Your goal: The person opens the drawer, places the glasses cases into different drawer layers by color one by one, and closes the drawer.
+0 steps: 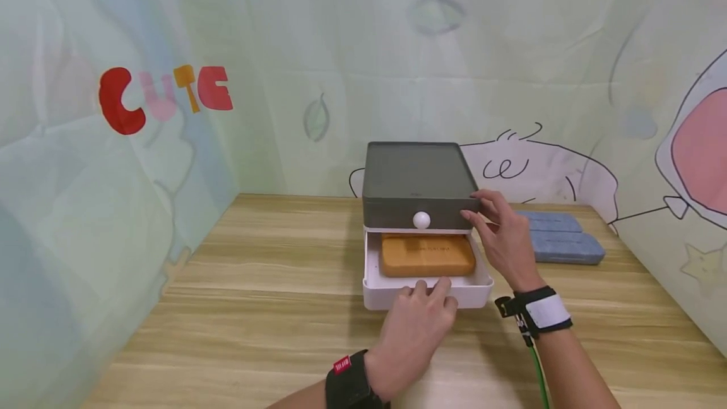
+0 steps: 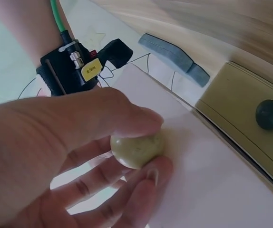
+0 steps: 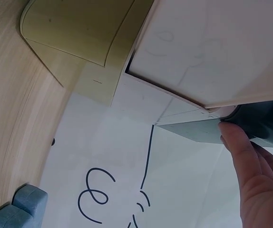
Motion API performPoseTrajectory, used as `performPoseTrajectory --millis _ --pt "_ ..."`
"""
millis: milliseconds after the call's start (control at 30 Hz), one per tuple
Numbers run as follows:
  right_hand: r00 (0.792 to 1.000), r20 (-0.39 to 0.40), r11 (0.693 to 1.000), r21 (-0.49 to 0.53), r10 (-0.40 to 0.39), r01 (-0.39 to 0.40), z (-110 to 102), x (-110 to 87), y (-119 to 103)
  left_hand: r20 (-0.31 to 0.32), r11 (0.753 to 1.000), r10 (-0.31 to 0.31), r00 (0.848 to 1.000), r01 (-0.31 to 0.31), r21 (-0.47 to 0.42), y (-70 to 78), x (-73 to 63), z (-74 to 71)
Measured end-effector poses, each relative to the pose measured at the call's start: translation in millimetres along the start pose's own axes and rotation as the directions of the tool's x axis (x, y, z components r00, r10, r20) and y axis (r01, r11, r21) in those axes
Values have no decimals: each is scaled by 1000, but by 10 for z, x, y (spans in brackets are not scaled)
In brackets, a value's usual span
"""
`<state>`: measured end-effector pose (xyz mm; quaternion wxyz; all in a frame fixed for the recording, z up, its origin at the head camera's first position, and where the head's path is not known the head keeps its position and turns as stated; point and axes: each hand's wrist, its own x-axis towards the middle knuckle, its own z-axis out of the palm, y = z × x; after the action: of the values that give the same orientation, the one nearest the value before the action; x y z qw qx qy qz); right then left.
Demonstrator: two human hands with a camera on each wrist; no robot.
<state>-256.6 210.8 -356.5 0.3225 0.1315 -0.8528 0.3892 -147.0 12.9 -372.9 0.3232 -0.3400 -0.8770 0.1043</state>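
Observation:
In the head view, a small drawer unit with a grey upper section (image 1: 420,172) stands on the table. Its white lower drawer (image 1: 372,295) is pulled out towards me and contains an orange case (image 1: 428,255) with faint lettering. My left hand (image 1: 417,330) is at this drawer's front; the left wrist view shows thumb and fingers pinching its round knob (image 2: 137,151). With its fingertips, my right hand (image 1: 505,238) holds the front right corner of the grey section, above the drawer. The upper drawer's white knob (image 1: 421,220) is untouched.
To the right of the unit, a blue two-part block-like object (image 1: 568,248) lies on the wooden table (image 1: 272,308). Printed cloth (image 1: 284,81) hangs at the back and both sides. A green cable (image 1: 538,374) runs from my right wrist strap.

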Motion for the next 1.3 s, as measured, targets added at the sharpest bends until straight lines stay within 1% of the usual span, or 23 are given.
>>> performPoseTrajectory --millis 167,333,467,667,800,967,1300 --pt "1000 -2 1000 8 -5 5 8 6 3 6 1000 -8 1000 8 0 -43 20 47" --pt "1000 -1 1000 9 -9 9 13 7 8 50 1000 -8 999 9 -21 -103 44 85" --pt "1000 0 1000 13 -12 12 13 14 6 58 1000 -13 998 14 -20 -136 56 115" --pt "1000 3 1000 22 -21 20 9 25 7 19 1000 -26 999 26 5 -157 67 184" --pt "1000 4 999 29 -21 21 6 19 14 2 999 -43 999 43 -27 -171 78 240" --pt "1000 7 999 31 -16 16 -1 9 15 -8 994 -65 998 64 -85 -186 80 273" --pt "1000 3 999 24 -30 30 -1 7 10 -26 988 -92 995 88 -129 -209 96 359"
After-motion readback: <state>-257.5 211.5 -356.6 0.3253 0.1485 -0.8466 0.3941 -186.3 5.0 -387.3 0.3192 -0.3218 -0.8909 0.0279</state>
